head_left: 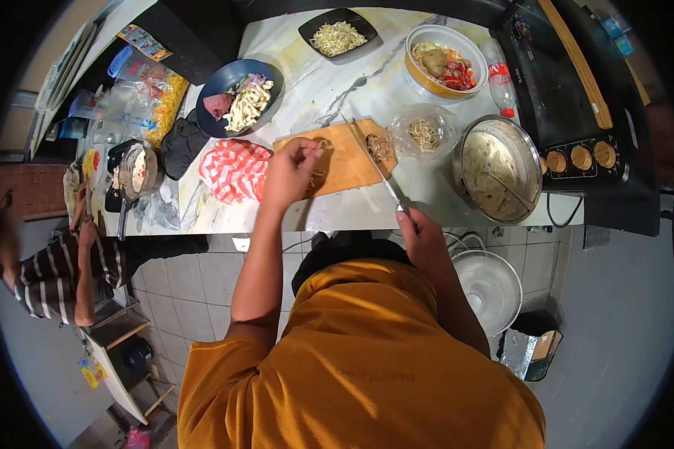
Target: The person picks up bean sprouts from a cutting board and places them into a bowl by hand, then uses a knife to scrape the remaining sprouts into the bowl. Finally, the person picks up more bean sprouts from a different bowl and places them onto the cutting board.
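My right hand is wrapped round the handle of a long knife, whose blade slants up and left over the wooden cutting board. Small brown pieces lie on the board to the right of the blade. Above the board's left part is my left hand, its fingers pinched together near a small pale curled piece; whether the fingers hold it is too small to tell. A few more pale scraps rest on the board beside that hand.
Left of the board are a red-checked cloth and a dark plate. To the right stand a bag of sprouts, a steel pot and a bottle. Another person works at the far left.
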Demonstrator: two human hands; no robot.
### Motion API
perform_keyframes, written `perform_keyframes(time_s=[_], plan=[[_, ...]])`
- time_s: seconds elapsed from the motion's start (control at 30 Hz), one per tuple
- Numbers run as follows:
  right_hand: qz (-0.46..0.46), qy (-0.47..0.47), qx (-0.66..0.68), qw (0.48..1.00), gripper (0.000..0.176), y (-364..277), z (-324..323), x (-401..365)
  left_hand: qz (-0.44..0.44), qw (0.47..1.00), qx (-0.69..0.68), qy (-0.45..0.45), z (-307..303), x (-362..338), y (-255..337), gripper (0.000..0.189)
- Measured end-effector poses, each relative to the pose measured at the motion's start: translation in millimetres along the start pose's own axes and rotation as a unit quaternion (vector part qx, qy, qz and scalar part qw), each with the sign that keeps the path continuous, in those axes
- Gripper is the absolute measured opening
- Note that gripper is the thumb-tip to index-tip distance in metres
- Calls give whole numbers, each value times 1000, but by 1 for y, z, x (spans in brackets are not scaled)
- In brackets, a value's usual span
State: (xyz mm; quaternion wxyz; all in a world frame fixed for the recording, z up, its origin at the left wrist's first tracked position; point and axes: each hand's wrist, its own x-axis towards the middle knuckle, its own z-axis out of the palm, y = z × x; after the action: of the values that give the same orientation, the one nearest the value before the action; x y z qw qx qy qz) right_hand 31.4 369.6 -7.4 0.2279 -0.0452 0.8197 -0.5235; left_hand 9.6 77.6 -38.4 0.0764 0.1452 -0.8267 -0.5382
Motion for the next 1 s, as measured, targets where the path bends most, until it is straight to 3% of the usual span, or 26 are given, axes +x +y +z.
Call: perform_keyframes(time_s=[0.1, 0.17, 0.3, 0.7, 1.0], plan=[[0, -5, -3, 1000, 32, -2, 0, 1, 30, 997, 73, 24, 21, -6, 24, 19], [0, -6, -7, 1000, 32, -6, -1, 0, 140, 947, 288, 27, 28, -7, 23, 21], [-3, -15, -6, 1000, 31, -3, -1, 1, 135, 932, 332, 48, 27, -16, 24, 25], [-10, -19, -18, 1000, 30, -13, 6, 7, 113, 935, 323, 96, 19, -1, 2, 19], [12, -16, -53, 998, 33, -19, 10, 5, 121, 948, 286, 76, 30, -3, 9, 14]])
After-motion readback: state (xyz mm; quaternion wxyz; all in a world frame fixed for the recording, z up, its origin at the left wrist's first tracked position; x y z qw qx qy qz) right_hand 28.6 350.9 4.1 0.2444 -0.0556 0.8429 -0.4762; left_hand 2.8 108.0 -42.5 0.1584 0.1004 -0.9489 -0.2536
